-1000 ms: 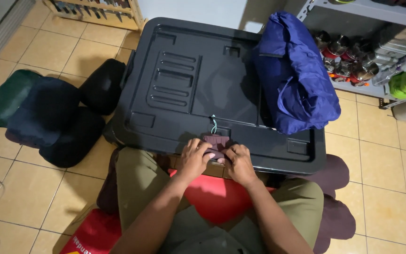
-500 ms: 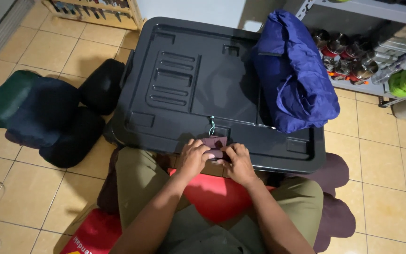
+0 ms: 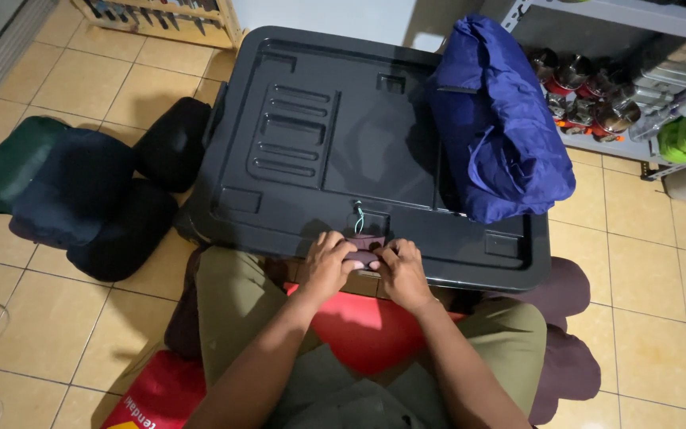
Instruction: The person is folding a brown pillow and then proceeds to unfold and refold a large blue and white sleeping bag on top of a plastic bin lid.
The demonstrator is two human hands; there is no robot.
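Small maroon pouch [image 3: 365, 247] sits on the near edge of the black bin lid [image 3: 311, 135], right in front of the person. Both hands are clamped on it: left hand [image 3: 329, 263] grips its left side, right hand [image 3: 400, 270] its right, fingers curled over the top. Teal cord [image 3: 358, 214] trails from the pouch up onto the lid. Blue bag [image 3: 498, 119] lies on the lid's right side. Dark stuffed sacks [image 3: 81, 191] on the floor, left of the bin. Red bag [image 3: 363, 330] on the lap.
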